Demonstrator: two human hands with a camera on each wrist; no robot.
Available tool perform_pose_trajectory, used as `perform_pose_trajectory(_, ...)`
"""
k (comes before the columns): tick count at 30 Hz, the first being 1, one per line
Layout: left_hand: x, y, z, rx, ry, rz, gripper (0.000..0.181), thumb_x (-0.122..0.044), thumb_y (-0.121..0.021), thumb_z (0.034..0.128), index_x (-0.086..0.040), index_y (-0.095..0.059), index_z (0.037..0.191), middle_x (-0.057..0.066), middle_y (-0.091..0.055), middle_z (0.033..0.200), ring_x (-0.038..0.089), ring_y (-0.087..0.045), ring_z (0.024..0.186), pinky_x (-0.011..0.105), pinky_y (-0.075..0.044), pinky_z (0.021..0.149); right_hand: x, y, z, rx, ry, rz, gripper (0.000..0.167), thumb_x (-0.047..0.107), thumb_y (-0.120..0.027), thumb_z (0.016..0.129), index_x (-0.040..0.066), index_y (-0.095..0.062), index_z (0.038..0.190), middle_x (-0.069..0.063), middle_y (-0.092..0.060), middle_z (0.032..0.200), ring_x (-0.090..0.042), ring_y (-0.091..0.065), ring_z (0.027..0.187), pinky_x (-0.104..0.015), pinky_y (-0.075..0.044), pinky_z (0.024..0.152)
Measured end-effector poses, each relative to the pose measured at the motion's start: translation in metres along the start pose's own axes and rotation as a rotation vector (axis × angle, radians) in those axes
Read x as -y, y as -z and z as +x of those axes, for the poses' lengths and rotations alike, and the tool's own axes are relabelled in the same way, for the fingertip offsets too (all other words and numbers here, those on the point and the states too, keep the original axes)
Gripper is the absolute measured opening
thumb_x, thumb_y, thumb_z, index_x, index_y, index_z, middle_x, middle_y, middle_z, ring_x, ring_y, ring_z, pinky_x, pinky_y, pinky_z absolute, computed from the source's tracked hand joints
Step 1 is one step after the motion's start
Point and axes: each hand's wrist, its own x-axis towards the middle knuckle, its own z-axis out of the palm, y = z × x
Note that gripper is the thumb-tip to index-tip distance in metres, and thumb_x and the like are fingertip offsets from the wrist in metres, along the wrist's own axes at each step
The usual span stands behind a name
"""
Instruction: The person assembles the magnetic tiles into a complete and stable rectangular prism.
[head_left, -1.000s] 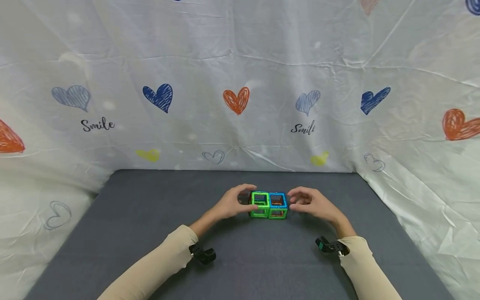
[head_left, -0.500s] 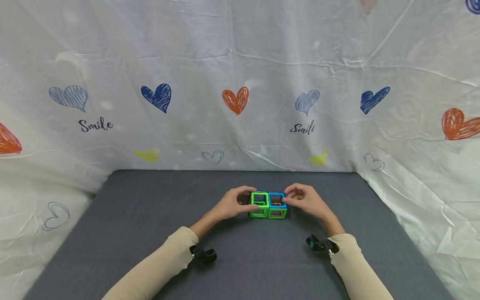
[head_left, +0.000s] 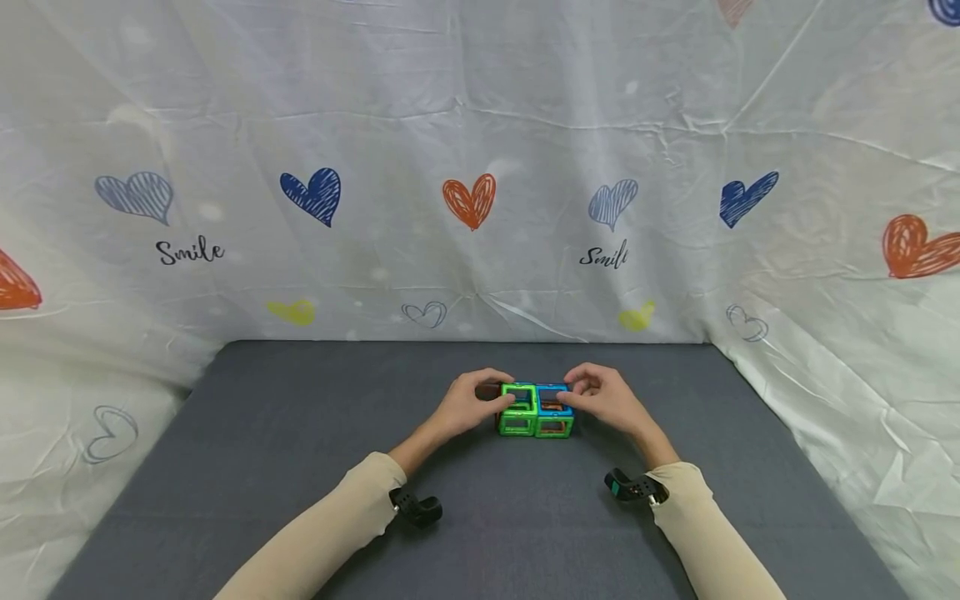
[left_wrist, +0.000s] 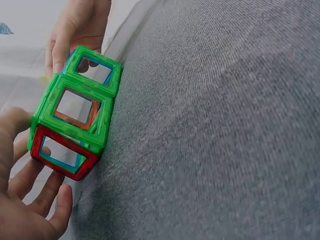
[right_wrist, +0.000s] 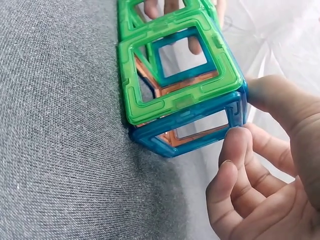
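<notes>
Two joined cubes of magnetic tiles (head_left: 536, 426) sit on the dark cloth. Green tiles (right_wrist: 182, 102) face me, a blue tile tops the right cube, and a red tile (left_wrist: 89, 162) closes the left end. My left hand (head_left: 467, 402) grips the left cube, thumb on its green top and fingers toward its far side. At the other end my right hand (head_left: 609, 402) holds the right cube, its thumb over the blue top tile and fingers at the end and back. Some fingertips are hidden behind the tiles.
Dark grey cloth (head_left: 480, 533) covers the table. Behind and beside it hangs a pale curtain (head_left: 390, 233) printed with hearts and "Smile". Each wrist wears a black band, the left one (head_left: 416, 508) and the right one (head_left: 636, 487).
My right hand has moved left from beside the cubes onto the right cube. My left thumb has shifted up from the front to the top. The cubes stay in place.
</notes>
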Motion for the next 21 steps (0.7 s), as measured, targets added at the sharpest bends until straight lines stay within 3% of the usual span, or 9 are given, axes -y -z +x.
perform_pose_trajectory(6,-0.032,0.002,-0.006,-0.031,-0.018,-0.010,0.027,0.000,-0.070,0.0959,0.010,-0.066,0.120,0.027,-0.066,0.117,0.041,-0.066,0.103,0.046,-0.055,0.082,-0.003,-0.001,0.000,-0.007,0.001,-0.011,0.026,0.011,-0.075,0.095,-0.005,-0.065,0.113,-0.011,-0.064,0.085,-0.017,-0.052,0.064,-0.028,-0.043,0.057)
perform_pose_trajectory(13,0.002,-0.005,0.000,-0.053,-0.014,-0.010,0.029,-0.006,-0.073,0.0957,0.003,-0.069,0.122,0.019,-0.068,0.119,0.035,-0.067,0.105,0.051,-0.054,0.085,-0.008,-0.001,0.000,-0.023,0.012,-0.013,0.024,0.013,-0.075,0.095,-0.002,-0.067,0.111,-0.011,-0.064,0.084,-0.017,-0.052,0.062,-0.028,-0.043,0.056)
perform_pose_trajectory(17,0.006,-0.005,0.002,-0.046,-0.024,-0.017,0.030,-0.010,-0.073,0.0965,0.000,-0.068,0.125,0.014,-0.068,0.122,0.031,-0.067,0.108,0.049,-0.054,0.088,-0.010,-0.001,0.001,-0.019,0.044,-0.014,0.021,0.013,-0.075,0.095,0.001,-0.067,0.111,-0.010,-0.063,0.082,-0.015,-0.050,0.059,-0.027,-0.042,0.055)
perform_pose_trajectory(21,0.006,-0.005,0.002,-0.022,-0.041,-0.013,0.028,-0.012,-0.071,0.0983,-0.003,-0.069,0.125,0.012,-0.068,0.122,0.027,-0.068,0.107,0.045,-0.054,0.087,-0.010,0.000,-0.002,0.007,0.138,-0.002,0.014,0.009,-0.074,0.096,0.003,-0.070,0.108,-0.008,-0.060,0.078,-0.014,-0.047,0.056,-0.026,-0.040,0.052)
